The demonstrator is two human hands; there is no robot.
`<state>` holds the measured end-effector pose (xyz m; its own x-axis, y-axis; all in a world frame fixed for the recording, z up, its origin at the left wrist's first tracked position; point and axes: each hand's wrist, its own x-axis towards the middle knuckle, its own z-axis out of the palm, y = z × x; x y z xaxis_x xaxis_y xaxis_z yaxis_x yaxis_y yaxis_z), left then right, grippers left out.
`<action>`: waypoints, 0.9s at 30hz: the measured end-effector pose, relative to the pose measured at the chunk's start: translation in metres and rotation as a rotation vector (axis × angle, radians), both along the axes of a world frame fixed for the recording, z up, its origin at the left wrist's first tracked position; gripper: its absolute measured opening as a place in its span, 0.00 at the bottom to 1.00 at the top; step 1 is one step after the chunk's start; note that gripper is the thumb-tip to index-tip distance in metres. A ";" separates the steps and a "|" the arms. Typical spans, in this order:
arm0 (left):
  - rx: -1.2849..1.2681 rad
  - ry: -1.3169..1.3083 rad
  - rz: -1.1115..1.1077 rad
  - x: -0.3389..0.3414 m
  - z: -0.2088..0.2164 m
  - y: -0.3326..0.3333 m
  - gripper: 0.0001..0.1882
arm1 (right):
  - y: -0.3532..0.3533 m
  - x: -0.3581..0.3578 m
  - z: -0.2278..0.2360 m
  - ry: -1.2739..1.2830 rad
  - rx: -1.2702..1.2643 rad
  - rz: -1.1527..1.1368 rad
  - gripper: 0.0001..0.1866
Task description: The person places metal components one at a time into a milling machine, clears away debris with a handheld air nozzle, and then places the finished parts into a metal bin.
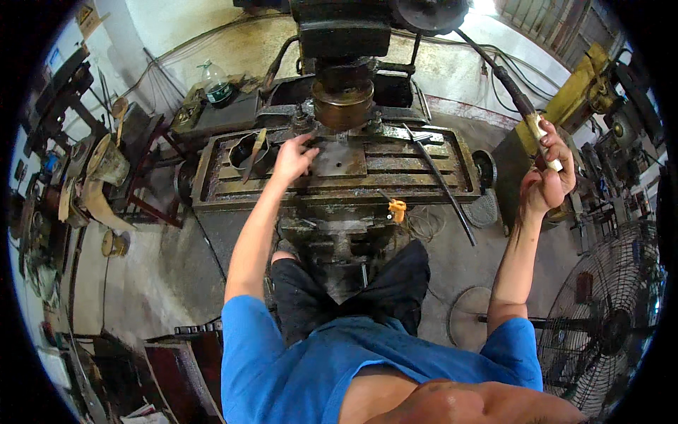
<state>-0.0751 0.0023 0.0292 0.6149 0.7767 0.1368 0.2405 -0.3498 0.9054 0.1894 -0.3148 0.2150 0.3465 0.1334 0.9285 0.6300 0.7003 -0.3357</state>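
Two bare hands in view, both at a milling machine (344, 39). Left hand (294, 160): fingers parted and loosely bent, nothing seen in their grasp; it sits over the left end of a flat metal plate (347, 162), contact cannot be told. Right hand (547, 180): fingers curled round the white grip (539, 127) at the end of a long lever (505, 78), which slopes down rightward from the machine. Plate position: on the slotted table (240, 198), below the round cutter head (342, 102); small dark hole in its upper face. Left of the left hand: dark container (239, 154), a stick (255, 152) across it. Right of the plate: long dark bar (446, 191), its lower end projecting past the table's front edge.
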 end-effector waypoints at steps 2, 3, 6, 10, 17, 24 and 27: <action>-0.010 0.042 -0.027 -0.047 0.022 -0.023 0.22 | -0.002 -0.001 -0.003 0.006 -0.001 0.015 0.10; -0.049 -0.017 -0.002 -0.073 0.020 -0.030 0.21 | -0.001 -0.001 -0.005 0.004 0.003 0.032 0.10; -0.087 -0.037 0.138 -0.158 0.023 -0.060 0.17 | 0.000 0.003 -0.011 0.008 0.014 0.051 0.09; -0.116 -0.032 0.528 -0.290 0.006 -0.087 0.17 | -0.002 0.001 -0.019 0.032 0.029 0.045 0.08; 0.096 -0.009 1.145 -0.505 -0.027 -0.196 0.10 | 0.004 -0.001 -0.027 0.011 0.028 0.049 0.07; 0.175 0.612 1.418 -0.591 -0.080 -0.313 0.16 | 0.002 0.002 -0.038 0.009 0.027 0.037 0.06; -0.137 0.831 1.420 -0.587 -0.103 -0.349 0.21 | 0.002 0.003 -0.045 -0.005 0.038 0.044 0.08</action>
<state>-0.6620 -0.3468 -0.0733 -0.6877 0.7249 0.0414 0.6825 0.6259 0.3774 0.1925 -0.3127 0.1695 0.3369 0.1124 0.9348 0.6001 0.7394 -0.3052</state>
